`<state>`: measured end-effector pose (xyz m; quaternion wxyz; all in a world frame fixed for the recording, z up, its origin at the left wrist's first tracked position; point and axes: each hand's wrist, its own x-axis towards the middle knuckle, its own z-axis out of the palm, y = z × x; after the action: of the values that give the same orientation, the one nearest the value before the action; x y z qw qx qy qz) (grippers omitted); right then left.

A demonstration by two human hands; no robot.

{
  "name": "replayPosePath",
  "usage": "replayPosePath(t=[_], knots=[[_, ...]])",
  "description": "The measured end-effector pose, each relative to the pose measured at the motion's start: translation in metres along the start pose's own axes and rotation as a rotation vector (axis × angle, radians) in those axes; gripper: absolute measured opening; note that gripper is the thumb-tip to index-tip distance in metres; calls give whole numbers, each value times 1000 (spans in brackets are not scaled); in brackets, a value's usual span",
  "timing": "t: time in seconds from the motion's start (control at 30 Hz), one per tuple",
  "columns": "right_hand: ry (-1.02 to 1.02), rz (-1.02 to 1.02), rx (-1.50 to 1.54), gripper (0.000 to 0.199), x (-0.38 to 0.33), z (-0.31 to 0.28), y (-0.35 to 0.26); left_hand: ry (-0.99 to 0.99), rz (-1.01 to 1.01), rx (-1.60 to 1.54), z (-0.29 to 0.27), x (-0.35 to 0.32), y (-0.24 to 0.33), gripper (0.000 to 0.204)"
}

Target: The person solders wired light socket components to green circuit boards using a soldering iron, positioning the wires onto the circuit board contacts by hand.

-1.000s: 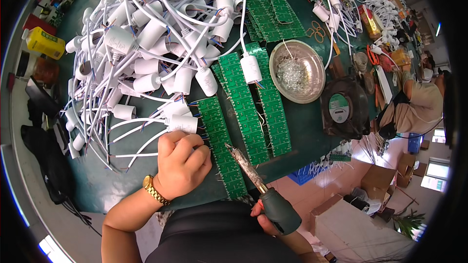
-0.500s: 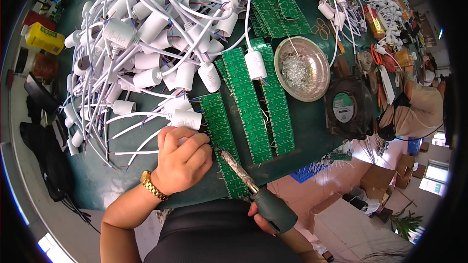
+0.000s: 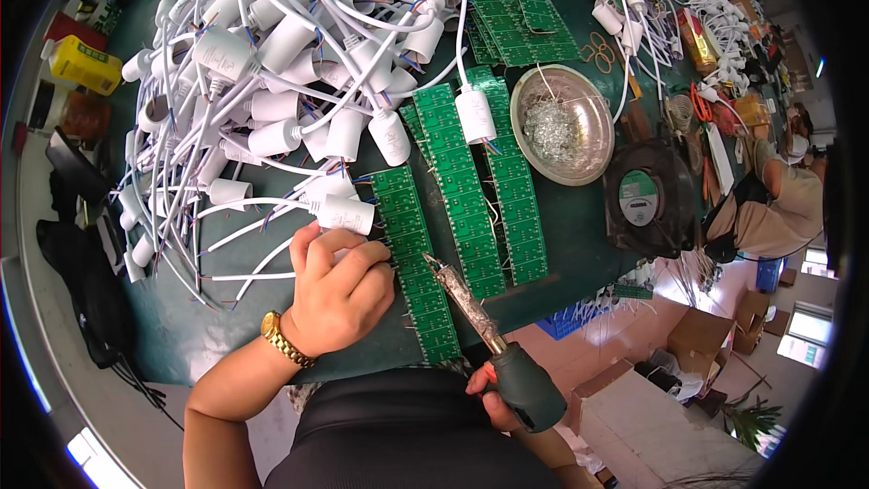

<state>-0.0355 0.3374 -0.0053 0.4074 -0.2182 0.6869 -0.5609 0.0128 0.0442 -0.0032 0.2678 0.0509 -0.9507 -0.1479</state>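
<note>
My left hand [image 3: 342, 294] is closed at the left edge of a narrow green circuit board [image 3: 418, 267]. Its fingertips are pinched around something pale that the fingers mostly hide. Just above these knuckles lies a white lamp socket [image 3: 346, 215] with a white cable. My right hand [image 3: 489, 396], partly hidden, is wrapped round the dark handle of a soldering iron [image 3: 472, 312]. The iron slants up and left over the board; its tip appears slightly above it, apart from my left fingers. Two longer green board strips [image 3: 455, 190] lie just right, with another white socket [image 3: 474, 116] on them.
A large heap of white sockets with cables [image 3: 272, 63] covers the left. Stacked green boards [image 3: 507, 18] lie at the back. Right of the strips stand a round metal bowl [image 3: 593, 149] with silvery wire and a black fan [image 3: 665, 199]. A person [image 3: 769, 204] sits at far right.
The soldering iron's tip has lifted off the board's left edge near my left fingers and moved up and right, my right hand shifting right with it. My left hand stays nearly in place.
</note>
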Motion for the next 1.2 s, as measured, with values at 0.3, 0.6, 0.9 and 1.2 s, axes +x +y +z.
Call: replayPosePath(t=[0.3,0.6,0.9,1.2], knots=[[2,-174,367,44,31,18,-18,-33,14,12,-2,1,0,25],[60,-180,968,36,66,53,-32,-144,-95,8,-38,1,14,56],[151,-330,785,39,62,63,-21,-424,-11,130,-73,-8,8,47],[252,-378,719,40,45,63,-25,-361,262,-229,-46,113,-34,31]])
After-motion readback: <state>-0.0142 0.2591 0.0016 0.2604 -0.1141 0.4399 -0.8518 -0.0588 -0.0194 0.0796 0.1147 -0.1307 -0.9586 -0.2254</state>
